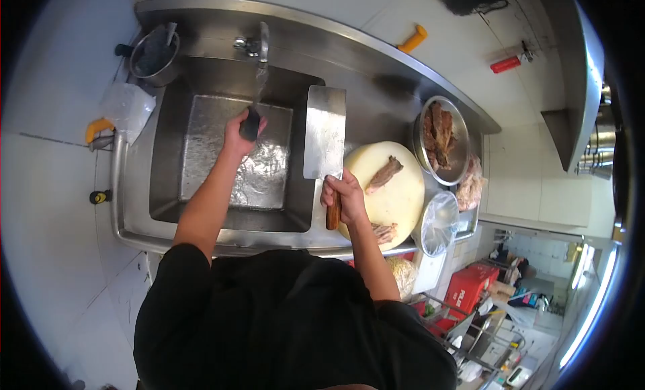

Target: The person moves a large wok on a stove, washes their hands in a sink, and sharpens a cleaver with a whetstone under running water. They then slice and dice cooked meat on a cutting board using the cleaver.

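My left hand point(235, 135) is closed around a dark oblong block, apparently a sharpening stone point(250, 124), over the steel sink point(164, 155). Water runs from the tap point(263, 44) down towards that stone. In my right hand point(347, 196) is a cleaver point(325, 131), gripped by its wooden handle. Its broad blade points away from me, over the sink's right edge. Just right of that hand lies a round cutting board point(396, 205) with a piece of meat point(385, 174) on it. A second piece of meat point(384, 233) sits near the board's front edge.
A steel bowl point(420, 138) of meat stands behind the board, with a plastic-lined bowl point(440, 223) to the right. Bagged meat point(469, 183) sits near the counter's end. A steel pot point(156, 57) occupies the sink's back left corner. A shelf point(581, 74) juts out at the right.
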The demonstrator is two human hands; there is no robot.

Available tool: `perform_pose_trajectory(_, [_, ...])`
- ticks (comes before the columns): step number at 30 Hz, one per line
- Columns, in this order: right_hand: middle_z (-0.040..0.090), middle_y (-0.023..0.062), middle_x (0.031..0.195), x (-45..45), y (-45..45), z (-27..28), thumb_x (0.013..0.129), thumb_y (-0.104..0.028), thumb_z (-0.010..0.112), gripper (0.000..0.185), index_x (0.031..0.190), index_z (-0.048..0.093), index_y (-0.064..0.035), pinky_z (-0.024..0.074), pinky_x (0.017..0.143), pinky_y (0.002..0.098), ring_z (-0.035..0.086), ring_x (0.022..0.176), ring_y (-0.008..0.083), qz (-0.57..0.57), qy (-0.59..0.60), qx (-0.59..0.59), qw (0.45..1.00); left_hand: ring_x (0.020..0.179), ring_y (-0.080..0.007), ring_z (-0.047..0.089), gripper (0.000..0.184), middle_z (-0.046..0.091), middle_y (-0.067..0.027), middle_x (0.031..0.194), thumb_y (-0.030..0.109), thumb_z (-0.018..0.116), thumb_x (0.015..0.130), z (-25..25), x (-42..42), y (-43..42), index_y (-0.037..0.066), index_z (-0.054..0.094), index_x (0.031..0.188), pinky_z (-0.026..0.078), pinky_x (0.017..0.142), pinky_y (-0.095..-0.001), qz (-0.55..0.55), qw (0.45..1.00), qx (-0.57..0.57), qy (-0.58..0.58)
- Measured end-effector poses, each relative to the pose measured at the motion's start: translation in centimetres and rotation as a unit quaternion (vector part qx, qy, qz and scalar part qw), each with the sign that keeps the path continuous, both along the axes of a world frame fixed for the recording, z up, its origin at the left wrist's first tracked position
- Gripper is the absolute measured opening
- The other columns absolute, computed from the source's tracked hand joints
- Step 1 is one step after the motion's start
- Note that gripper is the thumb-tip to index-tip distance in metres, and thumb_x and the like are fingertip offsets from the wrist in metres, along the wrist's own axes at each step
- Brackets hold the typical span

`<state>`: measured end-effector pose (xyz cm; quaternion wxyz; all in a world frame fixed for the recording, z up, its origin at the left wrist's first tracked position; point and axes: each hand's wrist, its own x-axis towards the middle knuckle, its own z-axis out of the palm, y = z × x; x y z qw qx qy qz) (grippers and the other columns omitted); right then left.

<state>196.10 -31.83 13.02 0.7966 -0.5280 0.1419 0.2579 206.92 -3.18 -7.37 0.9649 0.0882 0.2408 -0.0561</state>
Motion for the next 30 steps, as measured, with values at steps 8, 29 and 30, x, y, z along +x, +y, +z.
perform_pose_trajectory(8, [0.051, 0.0033, 0.069, -4.7, -2.6, 1.2, 0.097, -0.008, 0.058, 0.013, 0.109, 0.055, -0.0084, 0.0433, 0.049, 0.03, 0.049, 0.05, 0.0139, -0.016, 0.01, 0.011, 1.0, 0.103, -0.0402, 0.063, 0.025, 0.062, -0.0196, 0.107, 0.016, 0.06, 0.095, 1.2, 5.0, -1.2, -0.003, 0.055, 0.111, 0.056, 0.095, -0.0515, -0.034, 0.998, 0.02, 0.043])
perform_pose_trajectory(29, [0.053, 0.0034, 0.075, -9.4, -2.0, 1.7, 0.099, -0.008, 0.059, 0.008, 0.1, 0.051, -0.0095, 0.0481, 0.049, 0.0294, 0.053, 0.056, 0.0129, 0.011, 0.064, 0.045, 0.997, 0.131, -0.047, 0.046, 0.079, 0.05, -0.0333, 0.133, 0.054, 0.042, 0.101, 2.7, -16.0, 3.1, -0.017, 0.036, 0.134, 0.033, 0.119, -0.0636, 0.081, 0.984, -0.082, 0.138])
perform_pose_trajectory(30, [0.053, 0.0034, 0.075, -9.3, -1.8, 1.9, 0.099, -0.008, 0.059, 0.009, 0.099, 0.05, -0.0096, 0.0481, 0.049, 0.0295, 0.053, 0.056, 0.0129, 0.015, 0.062, 0.046, 0.997, 0.131, -0.0474, 0.046, 0.08, 0.05, -0.0334, 0.134, 0.055, 0.041, 0.101, 3.2, -16.0, 2.8, -0.017, 0.035, 0.136, 0.032, 0.119, -0.0633, 0.079, 0.983, -0.091, 0.135])
